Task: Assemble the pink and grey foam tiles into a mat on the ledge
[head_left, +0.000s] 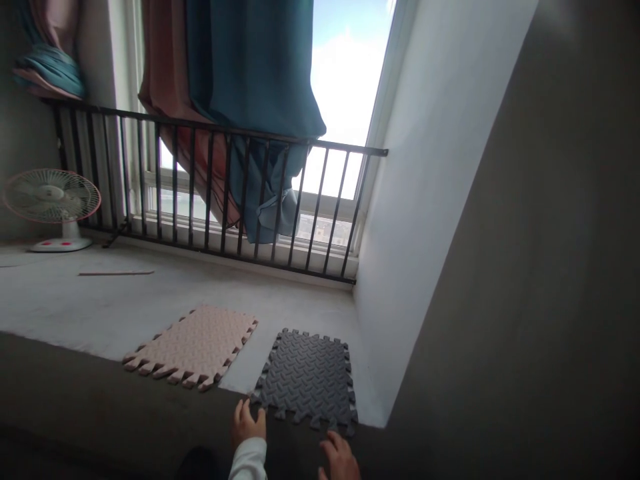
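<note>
A dark grey foam puzzle mat with a ridged surface lies on the pale window ledge, close to the right wall, its front teeth reaching past the ledge's edge. My left hand is just off its front left corner, fingers apart and holding nothing. Below its front right corner, my right hand has its fingers spread and is partly cut off by the bottom of the view. Whether either hand touches the mat, I cannot tell. To the left lies a pink foam puzzle mat, with a gap between the two mats.
A white fan with a pink rim stands at the left of the ledge. A thin stick lies near it. Black railing runs before the window, with blue and pink curtains hanging there. The right wall bounds the ledge.
</note>
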Demonstrator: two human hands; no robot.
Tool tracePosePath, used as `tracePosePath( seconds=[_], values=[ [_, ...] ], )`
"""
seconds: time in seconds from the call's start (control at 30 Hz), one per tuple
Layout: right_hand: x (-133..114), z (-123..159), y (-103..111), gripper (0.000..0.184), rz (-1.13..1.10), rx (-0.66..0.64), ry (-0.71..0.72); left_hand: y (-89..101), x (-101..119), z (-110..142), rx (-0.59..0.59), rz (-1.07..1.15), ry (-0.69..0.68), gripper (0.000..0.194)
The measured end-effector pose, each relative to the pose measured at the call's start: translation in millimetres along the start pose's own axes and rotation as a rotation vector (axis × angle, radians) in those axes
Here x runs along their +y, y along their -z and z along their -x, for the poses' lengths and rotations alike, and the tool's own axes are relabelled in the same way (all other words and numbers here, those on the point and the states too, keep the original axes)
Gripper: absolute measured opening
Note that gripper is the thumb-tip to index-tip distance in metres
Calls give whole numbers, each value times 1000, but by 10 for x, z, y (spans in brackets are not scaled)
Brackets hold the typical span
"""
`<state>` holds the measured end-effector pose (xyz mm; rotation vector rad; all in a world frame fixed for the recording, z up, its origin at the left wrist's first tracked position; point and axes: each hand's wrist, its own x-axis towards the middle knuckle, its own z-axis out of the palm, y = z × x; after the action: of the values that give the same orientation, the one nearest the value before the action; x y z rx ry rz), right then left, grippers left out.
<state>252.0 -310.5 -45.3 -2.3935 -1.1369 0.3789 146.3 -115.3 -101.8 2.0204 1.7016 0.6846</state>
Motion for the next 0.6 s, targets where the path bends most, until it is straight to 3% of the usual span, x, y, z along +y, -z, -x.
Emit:
tracePosePath(
  seconds=[0.13,0.3,0.4,0.47,0.6],
  values=[
    [-146,-397,35,52,258,-22,-25,-99,-15,2,-148,82,45,45],
    [-67,-609,-2,70,400,-165,-67,-194,11,-11,-36,273,131,45],
    [25,-671,-42,75,446,-180,-37,-236,21,-11,9,303,129,44],
    [73,-692,-77,72,466,-126,-3,-243,24,-15,11,303,127,43],
    [122,-713,-180,42,522,70,60,-199,28,-28,-36,310,156,44]
  ],
)
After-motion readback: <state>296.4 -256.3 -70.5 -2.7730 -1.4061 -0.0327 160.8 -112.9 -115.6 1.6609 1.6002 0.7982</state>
